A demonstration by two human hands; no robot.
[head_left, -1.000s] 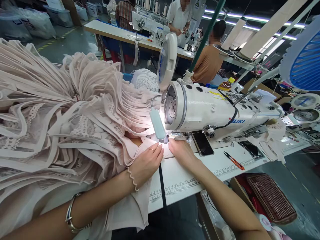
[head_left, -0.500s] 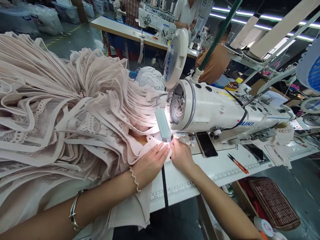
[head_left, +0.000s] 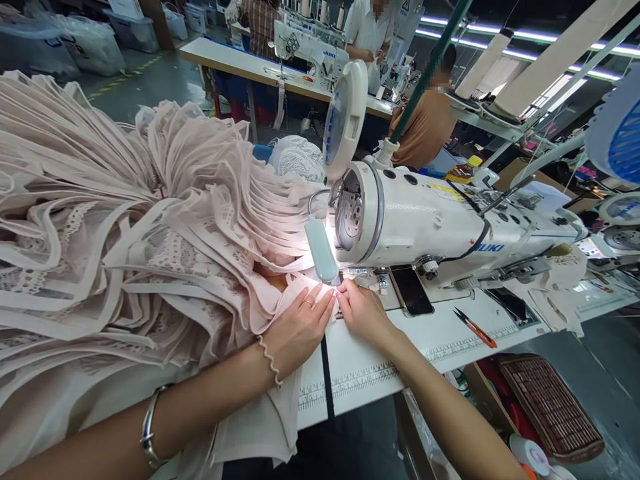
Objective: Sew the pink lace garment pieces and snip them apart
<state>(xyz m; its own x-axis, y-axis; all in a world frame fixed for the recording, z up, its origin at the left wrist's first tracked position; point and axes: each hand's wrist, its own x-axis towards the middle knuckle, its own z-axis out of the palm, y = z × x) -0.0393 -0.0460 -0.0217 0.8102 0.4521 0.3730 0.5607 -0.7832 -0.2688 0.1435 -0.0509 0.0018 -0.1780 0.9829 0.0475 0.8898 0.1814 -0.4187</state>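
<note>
My left hand (head_left: 303, 317) lies over a pale pink fabric piece (head_left: 290, 297), fingers stretched out and pressing on it; its thumb is hidden. Close beside it, my right hand (head_left: 363, 308) pinches the edge of that piece between thumb and fingers. Both hands are just in front of the sewing machine (head_left: 415, 217), below its head. A pale green lamp (head_left: 321, 250) hangs over the fingertips and hides the needle area. To the left, a large heap of pale pink fabric pieces with lace (head_left: 185, 220) covers the table and joins the piece under my hands.
A phone (head_left: 411, 291) and orange-handled thread snips (head_left: 475, 328) lie right of my hands on the ruler-marked table (head_left: 360, 383). A round magnifier or fan (head_left: 345, 120) stands above the machine head. Behind are another sewing machine (head_left: 310, 50) and several people. A brown woven basket (head_left: 550, 407) sits lower right.
The view has shifted slightly. The fabric's corner shows less beyond my left fingertips, and my two hands remain close together at the machine.
</note>
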